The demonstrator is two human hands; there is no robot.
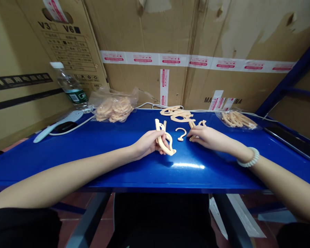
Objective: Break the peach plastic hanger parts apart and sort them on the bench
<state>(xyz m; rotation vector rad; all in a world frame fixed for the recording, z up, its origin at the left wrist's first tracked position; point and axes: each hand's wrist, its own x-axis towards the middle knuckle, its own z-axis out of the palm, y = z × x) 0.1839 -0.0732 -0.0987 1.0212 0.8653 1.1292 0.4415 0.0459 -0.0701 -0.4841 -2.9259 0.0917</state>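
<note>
My left hand (150, 143) is closed around cream plastic hanger arms (166, 146), curved pieces held tilted above the blue table. Their upper ends stick up past my thumb. My right hand (205, 136) is lowered to the tabletop, its fingers bent together on a cream hanger piece (192, 126) that they partly cover. Between both hands lies a loose hanger hook (181, 133), curved with a small flat base. Behind them, several more curved hanger pieces (182, 117) lie in a loose group.
On the blue table (113, 165), a clear bag of hanger parts (115, 109) sits back left, beside a water bottle (73, 88), a pale blue brush (58, 125) and a black mouse (65, 127). A smaller bag (237, 119) and a phone (293, 142) lie right. Cardboard (150, 38) stands behind.
</note>
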